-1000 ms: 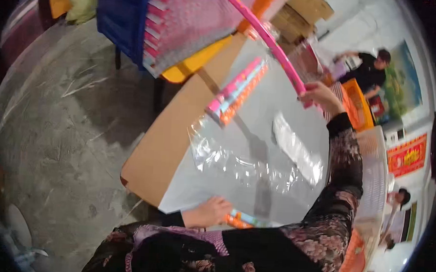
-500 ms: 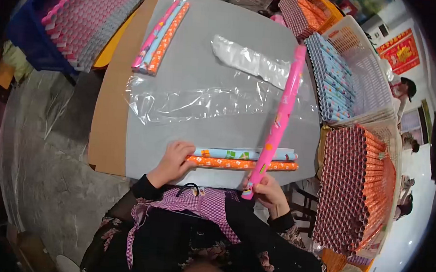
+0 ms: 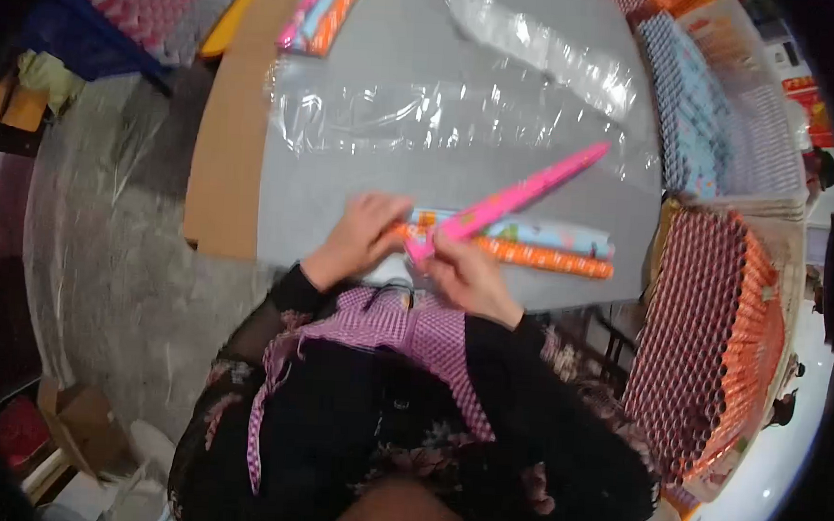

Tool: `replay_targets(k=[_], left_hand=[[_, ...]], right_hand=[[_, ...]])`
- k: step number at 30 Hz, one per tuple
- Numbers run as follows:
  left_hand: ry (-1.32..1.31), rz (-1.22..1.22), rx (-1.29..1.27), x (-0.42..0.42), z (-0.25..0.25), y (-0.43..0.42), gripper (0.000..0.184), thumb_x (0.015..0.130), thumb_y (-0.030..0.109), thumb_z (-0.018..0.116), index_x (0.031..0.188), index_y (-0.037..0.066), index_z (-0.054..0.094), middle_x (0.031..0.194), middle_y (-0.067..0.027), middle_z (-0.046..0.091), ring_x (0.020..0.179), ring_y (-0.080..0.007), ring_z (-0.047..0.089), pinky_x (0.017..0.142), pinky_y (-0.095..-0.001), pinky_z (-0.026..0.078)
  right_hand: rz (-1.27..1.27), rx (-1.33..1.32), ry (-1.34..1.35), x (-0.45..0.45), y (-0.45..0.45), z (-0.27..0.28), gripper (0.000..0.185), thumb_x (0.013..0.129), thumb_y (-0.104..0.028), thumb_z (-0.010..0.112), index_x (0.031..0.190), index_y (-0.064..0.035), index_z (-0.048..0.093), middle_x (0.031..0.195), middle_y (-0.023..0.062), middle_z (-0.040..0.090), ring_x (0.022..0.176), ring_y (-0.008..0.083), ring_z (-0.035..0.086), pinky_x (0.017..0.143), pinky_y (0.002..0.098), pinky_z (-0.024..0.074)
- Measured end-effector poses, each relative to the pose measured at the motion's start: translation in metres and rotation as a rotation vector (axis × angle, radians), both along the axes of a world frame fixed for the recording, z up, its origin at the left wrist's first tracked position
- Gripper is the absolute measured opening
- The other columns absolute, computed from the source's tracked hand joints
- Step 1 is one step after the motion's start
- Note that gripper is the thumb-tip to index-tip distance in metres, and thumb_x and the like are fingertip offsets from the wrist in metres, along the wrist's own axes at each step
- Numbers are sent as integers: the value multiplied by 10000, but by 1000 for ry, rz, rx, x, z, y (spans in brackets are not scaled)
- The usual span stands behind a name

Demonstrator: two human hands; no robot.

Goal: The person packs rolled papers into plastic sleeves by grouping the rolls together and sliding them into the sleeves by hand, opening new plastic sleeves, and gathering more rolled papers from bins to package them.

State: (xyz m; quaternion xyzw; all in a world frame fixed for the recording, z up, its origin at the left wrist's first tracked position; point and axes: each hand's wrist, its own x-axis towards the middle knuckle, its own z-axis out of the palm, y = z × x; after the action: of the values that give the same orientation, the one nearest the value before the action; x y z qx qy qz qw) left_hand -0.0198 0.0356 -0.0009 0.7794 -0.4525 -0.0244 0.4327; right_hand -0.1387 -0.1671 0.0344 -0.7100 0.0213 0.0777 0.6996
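My right hand is closed around the near end of a pink patterned paper roll, which slants up to the right across the other rolls. My left hand is curled over the left ends of a light blue roll and an orange roll. These two lie side by side along the table's near edge. The pink roll's near end is close to my left fingertips; blur hides whether they touch. Beyond the rolls lies a flat clear plastic sleeve.
A second plastic sleeve and a pink, blue and orange roll bundle lie farther back on the grey table. Crates at right hold blue rolls and orange rolls. A blue crate stands at left.
My right hand has brought the pink roll leftward and tipped it from nearly upright in view to a low slant over the other rolls. The camera view has shifted too.
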Motion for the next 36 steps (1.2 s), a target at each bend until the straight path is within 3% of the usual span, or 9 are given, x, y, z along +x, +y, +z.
replay_targets(k=[4,9,22,24,26,28,29,34,36], left_hand=[[-90,-15,-60,2,1,-1,561,824,163,689,1364,113,544,1223,-116,587,1117,-339,529,974,-457,400],[-121,9,-86,-2,3,-4,460,813,127,685,1256,250,677,1211,-83,587,1119,-314,542,953,-439,432],[-142,8,-75,-3,2,-2,458,790,104,700,1223,250,694,1239,-100,587,1119,-308,551,945,-425,442],[-183,12,-62,-3,1,-3,470,787,93,695,1226,260,693,1241,-97,587,1132,-303,550,945,-422,443],[-191,8,-56,-3,0,-2,481,785,88,693,1230,270,693,1239,-99,588,1140,-300,550,946,-422,442],[-186,-4,-65,-3,0,-2,484,790,87,687,1235,277,692,1234,-99,591,1150,-297,547,952,-426,438],[-180,2,-58,-3,0,-2,473,802,95,680,1235,284,694,1233,-98,593,1148,-298,545,957,-430,431],[-178,0,-29,-4,0,-2,459,811,95,673,1226,289,700,1240,-105,592,1159,-305,539,960,-430,426],[-183,-3,-17,-4,0,-2,455,815,95,671,1226,290,699,1246,-108,592,1157,-310,539,960,-429,426]], right_hand=[[-392,717,628,26,16,26,240,994,-126,562,1144,61,579,1090,158,663,993,268,666,890,373,563],[-316,574,752,34,17,46,306,997,-165,571,1198,65,568,1089,175,675,927,262,701,814,363,605],[-282,594,823,36,15,41,354,1041,-206,495,1253,76,529,1126,203,662,963,274,705,823,340,614],[-287,624,793,35,11,38,340,1025,-198,513,1207,87,550,1072,215,671,916,292,704,801,368,612],[-237,640,813,36,7,35,381,1024,-273,529,1172,76,566,994,197,678,862,283,708,736,368,622],[-151,423,928,36,4,36,414,1030,-347,522,1152,43,589,945,149,696,778,221,718,635,322,625],[-135,498,925,32,3,31,434,1019,-399,529,1066,23,618,832,111,689,683,198,703,541,307,603],[-83,538,909,28,-8,27,409,1012,-382,554,1007,19,630,799,104,686,653,184,694,506,297,579],[167,97,805,33,-18,43,348,999,-323,590,962,20,636,785,96,685,609,168,680,466,277,547]])
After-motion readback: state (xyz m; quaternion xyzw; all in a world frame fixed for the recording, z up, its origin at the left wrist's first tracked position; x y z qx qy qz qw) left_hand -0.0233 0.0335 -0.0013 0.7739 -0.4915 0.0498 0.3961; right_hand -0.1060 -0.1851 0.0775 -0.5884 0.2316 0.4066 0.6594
